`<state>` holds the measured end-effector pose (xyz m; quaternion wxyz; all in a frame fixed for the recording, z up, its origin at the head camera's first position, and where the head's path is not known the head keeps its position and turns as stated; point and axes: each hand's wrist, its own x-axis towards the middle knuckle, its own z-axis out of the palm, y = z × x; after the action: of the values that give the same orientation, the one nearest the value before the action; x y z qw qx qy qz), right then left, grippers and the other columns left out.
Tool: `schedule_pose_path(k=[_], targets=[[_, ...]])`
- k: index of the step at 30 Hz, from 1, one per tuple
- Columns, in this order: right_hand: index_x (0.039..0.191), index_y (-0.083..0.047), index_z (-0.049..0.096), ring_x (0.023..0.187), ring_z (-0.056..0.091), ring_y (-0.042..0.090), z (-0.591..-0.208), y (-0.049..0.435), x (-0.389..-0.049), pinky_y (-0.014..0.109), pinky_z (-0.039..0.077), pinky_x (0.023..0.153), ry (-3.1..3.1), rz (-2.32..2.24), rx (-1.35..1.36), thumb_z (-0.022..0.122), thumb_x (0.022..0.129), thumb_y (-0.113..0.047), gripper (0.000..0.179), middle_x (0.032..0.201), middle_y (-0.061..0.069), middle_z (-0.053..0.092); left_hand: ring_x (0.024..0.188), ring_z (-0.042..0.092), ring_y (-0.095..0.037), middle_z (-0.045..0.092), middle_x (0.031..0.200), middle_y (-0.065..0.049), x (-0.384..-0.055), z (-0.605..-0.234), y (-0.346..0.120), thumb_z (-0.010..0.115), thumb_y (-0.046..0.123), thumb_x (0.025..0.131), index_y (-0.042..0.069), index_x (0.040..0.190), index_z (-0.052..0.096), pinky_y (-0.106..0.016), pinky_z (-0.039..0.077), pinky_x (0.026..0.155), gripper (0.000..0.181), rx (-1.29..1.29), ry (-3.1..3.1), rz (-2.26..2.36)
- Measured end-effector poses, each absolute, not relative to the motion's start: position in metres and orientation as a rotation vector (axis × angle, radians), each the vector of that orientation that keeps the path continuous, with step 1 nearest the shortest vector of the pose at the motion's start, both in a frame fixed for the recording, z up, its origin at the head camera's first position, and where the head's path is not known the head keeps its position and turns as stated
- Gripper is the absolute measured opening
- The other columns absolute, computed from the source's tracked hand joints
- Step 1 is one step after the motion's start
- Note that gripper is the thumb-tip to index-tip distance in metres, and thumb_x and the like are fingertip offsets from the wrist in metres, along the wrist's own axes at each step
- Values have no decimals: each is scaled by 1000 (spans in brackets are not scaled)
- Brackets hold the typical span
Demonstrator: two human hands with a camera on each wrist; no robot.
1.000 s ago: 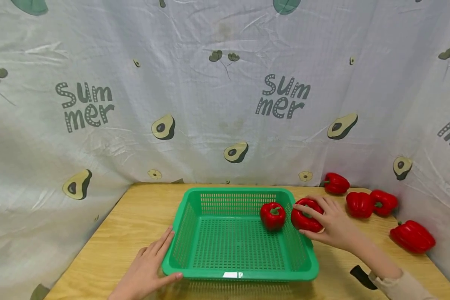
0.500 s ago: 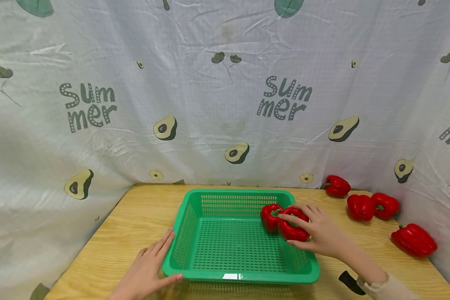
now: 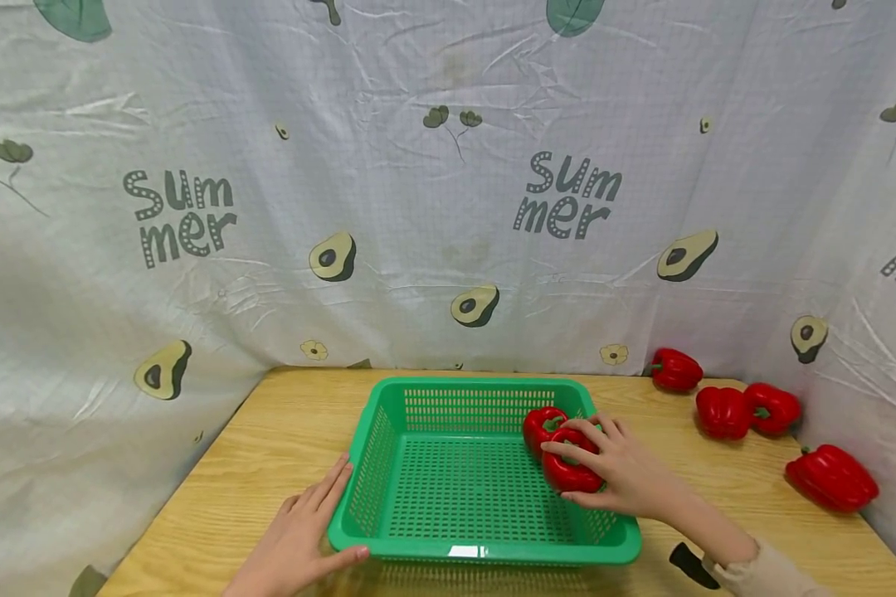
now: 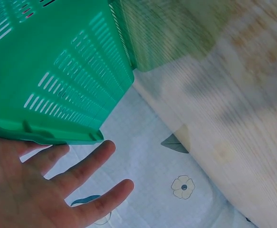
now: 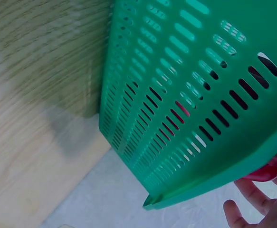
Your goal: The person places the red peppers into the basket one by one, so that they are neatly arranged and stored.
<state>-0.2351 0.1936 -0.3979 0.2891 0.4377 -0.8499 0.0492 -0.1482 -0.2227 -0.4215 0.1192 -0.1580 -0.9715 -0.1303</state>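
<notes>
In the head view, my right hand (image 3: 627,477) grips a red bell pepper (image 3: 573,477) from above, just inside the right wall of a green plastic basket (image 3: 538,553). Another red bell pepper (image 3: 541,426) sits behind it in the basket, partly covered by the held one. Straight fingers of my left hand (image 3: 291,535) touch the basket's left rim, with the thumb at the front left corner. From the left wrist, the hand (image 4: 48,190) shows spread fingers along the rim. The right wrist view has the basket wall hiding most of the held pepper (image 5: 262,173).
Several more red bell peppers lie right of the basket: one at the back (image 3: 675,370), a pair side by side, and one nearer the right edge (image 3: 832,478). A printed cloth (image 3: 418,207) hangs behind the wooden table (image 3: 269,448). Something black (image 3: 693,565) is by the right wrist.
My right hand has carried the pepper leftward over the basket's right rim and down beside the one inside. The left hand has stayed on the left rim.
</notes>
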Motion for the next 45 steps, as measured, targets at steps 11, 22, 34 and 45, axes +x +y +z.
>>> schedule_pose_path(k=[11,22,34,45], targets=[[125,-32,50,102,41,21,-404,191,-238,37,33,75,-2364,98,1182,67,71,-49,59,113,1,51,115,49,-32,27,147,-5,-148,-423,-224,57,62,73,10,141,27,-54,40,82,91,-479,-2831,-389],[122,-30,50,98,40,20,-403,186,-243,49,37,77,-2496,100,1197,66,73,-47,54,117,4,49,115,49,-31,27,147,-5,-149,-423,-223,57,63,72,10,141,27,-54,40,82,92,-466,-2822,-376],[127,-29,45,103,40,25,-407,185,-245,60,31,85,-2630,57,1143,59,79,-50,54,120,5,48,115,49,-32,24,148,-4,-150,-424,-223,54,65,73,12,143,23,-56,39,80,93,-458,-2881,-419],[126,-28,45,104,39,25,-405,180,-241,60,27,87,-2709,37,1127,60,77,-51,56,119,3,49,114,49,-32,24,148,-3,-151,-423,-224,54,66,72,14,143,22,-56,40,79,93,-441,-2895,-424]])
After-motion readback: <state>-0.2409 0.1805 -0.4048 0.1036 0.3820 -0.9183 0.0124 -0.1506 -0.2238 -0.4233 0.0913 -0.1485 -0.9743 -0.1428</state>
